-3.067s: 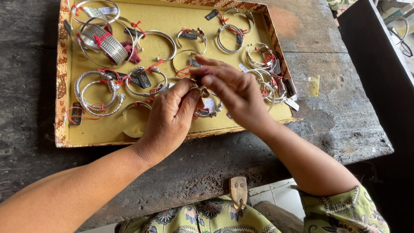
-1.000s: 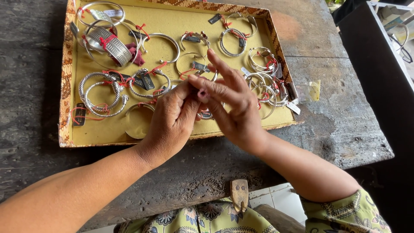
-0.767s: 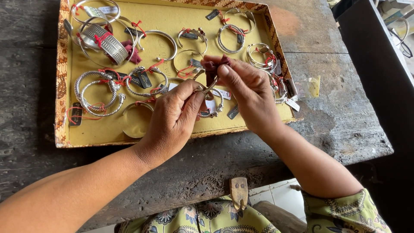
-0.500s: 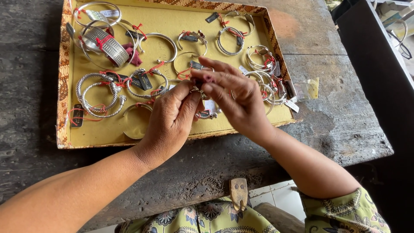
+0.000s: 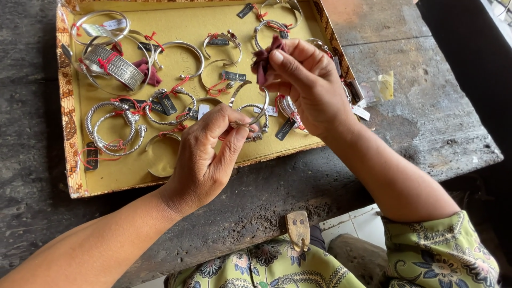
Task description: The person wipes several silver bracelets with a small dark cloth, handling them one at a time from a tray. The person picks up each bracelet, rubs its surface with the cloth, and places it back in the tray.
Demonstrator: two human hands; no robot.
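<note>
Two hands meet above a yellow tray [image 5: 128,176] set on a worn dark surface [image 5: 426,122]. The left hand [image 5: 205,160] pinches a plain silver bangle [image 5: 250,106] between thumb and fingers, holding it clear of the tray, apparently so the metal can be reached all round. The right hand [image 5: 309,85] is closed on a small maroon cloth [image 5: 265,57], raised just above the bangle, as if for rubbing it. Many other bangles lie in the tray, most tied with red thread and dark tags [image 5: 168,104]; a wide patterned cuff [image 5: 114,65] sits at the far left.
</note>
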